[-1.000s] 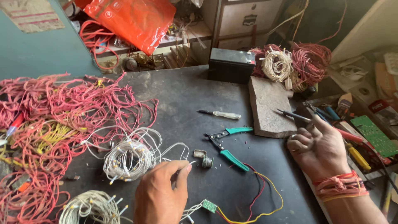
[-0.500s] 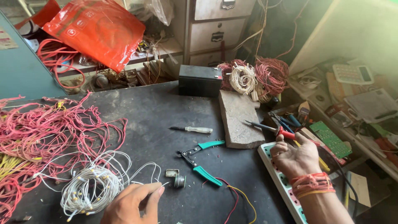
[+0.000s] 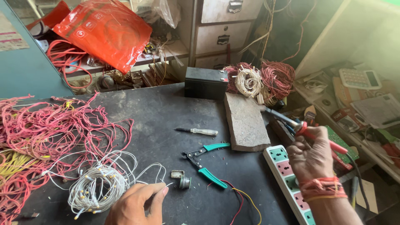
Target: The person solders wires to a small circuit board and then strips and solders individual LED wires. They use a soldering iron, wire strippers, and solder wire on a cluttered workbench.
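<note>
A: Bench, dark and scuffed, is listed first as the largest item. What is carried on it?

B: Red wire tangle is spread over the left part, with a white wire bundle laid just beside it toward the near edge. A grey stone slab is set right of centre, and a black battery block is stood behind it at the far edge.

A: And the smaller entries?

B: Green-handled cutters are left lying untouched at mid-bench, jaws pointing left. A clear-handled screwdriver is laid beyond them. A small solder spool and a little metal tin are placed near the left hand. A green power strip is hung off the right edge.

A: How are the hands recorded?

B: The right hand is closed around a red-handled soldering iron, which is held raised over the right edge with its tip pointing up and left, clear of any work. The left hand is pinched on a thin white wire end near the front edge.

A: Progress?

B: Judged early: wire and iron are in hand but well apart, no joint is seen made, and most of the wire is unsorted.
</note>
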